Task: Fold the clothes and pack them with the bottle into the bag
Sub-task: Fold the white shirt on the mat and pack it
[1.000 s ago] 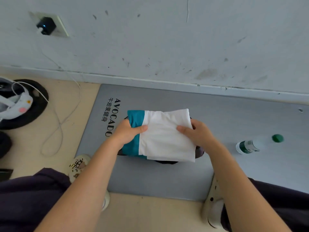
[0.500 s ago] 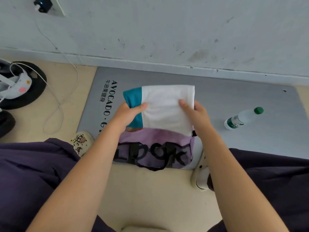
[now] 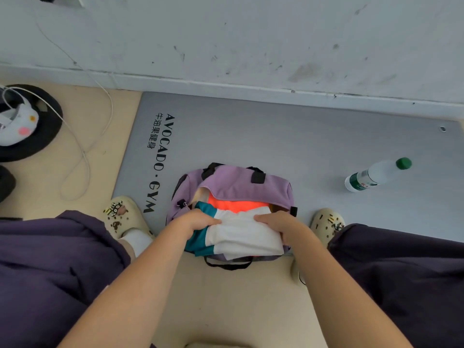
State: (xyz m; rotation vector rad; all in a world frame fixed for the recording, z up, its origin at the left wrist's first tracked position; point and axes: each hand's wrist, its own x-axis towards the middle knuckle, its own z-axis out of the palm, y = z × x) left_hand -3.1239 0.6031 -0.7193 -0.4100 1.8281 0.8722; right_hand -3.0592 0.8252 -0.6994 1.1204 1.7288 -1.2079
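A purple bag point(image 3: 241, 184) lies open on the grey gym mat point(image 3: 263, 136) between my feet. Inside it shows an orange garment point(image 3: 233, 205). A folded white and teal garment point(image 3: 241, 234) lies across the bag's opening. My left hand point(image 3: 195, 221) grips its teal end and my right hand point(image 3: 278, 223) grips its white right edge. A clear plastic bottle point(image 3: 376, 174) with a green cap lies on its side on the mat, well to the right of the bag and apart from both hands.
A grey wall point(image 3: 251, 41) with a skirting strip runs along the mat's far edge. A black round object with a white toy point(image 3: 20, 124) and a loose white cable point(image 3: 82, 151) lie on the beige floor at left. My cream clogs stand beside the bag.
The folded garment was held up above the bag; both hands have since lowered it onto the bag's opening. The open bag with the orange garment inside has come into view.
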